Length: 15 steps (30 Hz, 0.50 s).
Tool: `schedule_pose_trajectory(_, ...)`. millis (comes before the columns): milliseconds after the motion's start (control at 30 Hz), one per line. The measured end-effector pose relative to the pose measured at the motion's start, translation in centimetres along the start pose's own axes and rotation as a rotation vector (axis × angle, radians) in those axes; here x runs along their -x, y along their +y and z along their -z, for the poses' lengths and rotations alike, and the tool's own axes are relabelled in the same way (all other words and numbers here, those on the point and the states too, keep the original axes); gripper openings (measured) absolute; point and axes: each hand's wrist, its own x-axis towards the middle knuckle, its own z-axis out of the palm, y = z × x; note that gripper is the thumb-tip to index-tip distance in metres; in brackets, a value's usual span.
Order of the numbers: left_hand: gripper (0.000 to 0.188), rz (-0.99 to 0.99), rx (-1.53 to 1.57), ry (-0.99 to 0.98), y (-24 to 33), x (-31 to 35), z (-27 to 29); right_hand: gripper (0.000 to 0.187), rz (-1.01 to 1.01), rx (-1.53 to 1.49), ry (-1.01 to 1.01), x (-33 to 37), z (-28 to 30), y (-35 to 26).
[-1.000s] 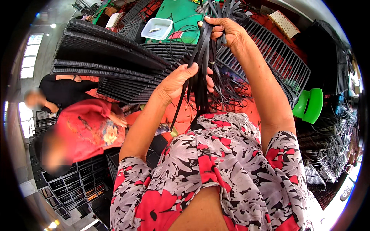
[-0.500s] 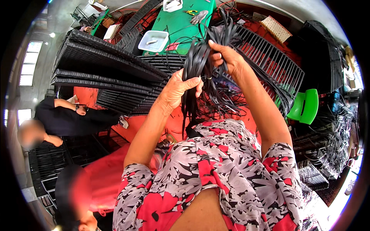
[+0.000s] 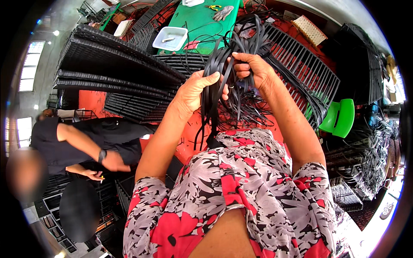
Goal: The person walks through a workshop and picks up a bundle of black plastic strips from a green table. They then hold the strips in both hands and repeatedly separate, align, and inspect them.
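Two-handed on black strips (image 3: 218, 61), closer together than before.
Clasping with left hand (image 3: 192, 91); pinching, perhaps one strip, with right hand (image 3: 256, 71); easing separation.

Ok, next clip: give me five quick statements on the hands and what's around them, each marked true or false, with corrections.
1. The left hand holds a bundle of black strips. True.
2. A grey glove lies on the green table. True.
3. The right hand rests flat on that table. False: it is raised at the black strips.
4. The green chair is on the person's left. False: it is on the right.
5. The pale tub sits on the green table. True.
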Motion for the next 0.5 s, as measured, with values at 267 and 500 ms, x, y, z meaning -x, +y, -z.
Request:
schedule_pose_trajectory(267,0.017,-0.021,0.039,-0.002,-0.6,0.3,0.8,0.020,0.159,0.018,0.059,-1.6,0.9,-0.8)
schedule_pose_trajectory(500,0.013,-0.024,-0.031,0.123,0.0,-0.9,0.5,0.017,0.055,0.170,0.119,0.6,-1.6,2.8)
